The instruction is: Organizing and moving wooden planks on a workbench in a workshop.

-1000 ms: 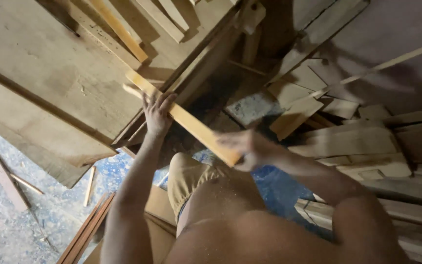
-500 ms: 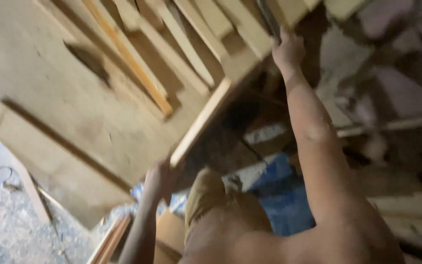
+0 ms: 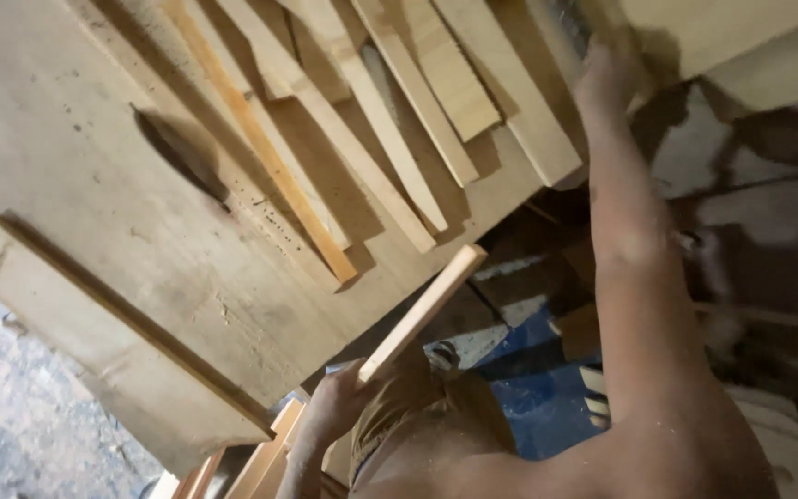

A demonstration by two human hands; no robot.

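A: Status on hands?

B: Left hand (image 3: 339,407) low centre, closed round the near end of a pale wooden strip (image 3: 422,314). Gripped firmly, fingers wrapped.

A: Strip position?

B: Angled up and to the right from the left hand, far end free, just off the lower edge of the big plywood surface (image 3: 94,166). Not resting on it as far as visible. Held above the lap, tan shorts (image 3: 427,416) right under it.

A: Right hand?

B: Right hand (image 3: 607,79) stretched far up, top right, at the stack of boards (image 3: 473,83). Blurred, partly in shadow. Touching wood near the edge of the pile, close to a thick pale beam (image 3: 741,37). Cannot tell whether closed on anything or just pressing flat.

A: Anything else on the surface?

B: Several slats fanned out side by side, mostly pale. One orange-toned slat (image 3: 260,148) running diagonally, lower end near the surface edge. Dark narrow slot (image 3: 177,152) cut in the plywood left of it. Thick board (image 3: 113,351) along the lower left edge.

A: Below?

B: Blue sheet (image 3: 538,388) on the floor beside the right arm, scrap offcuts lying around it. Dusty grey floor (image 3: 20,407) bottom left. More strips (image 3: 260,457) leaning just left of the left hand.
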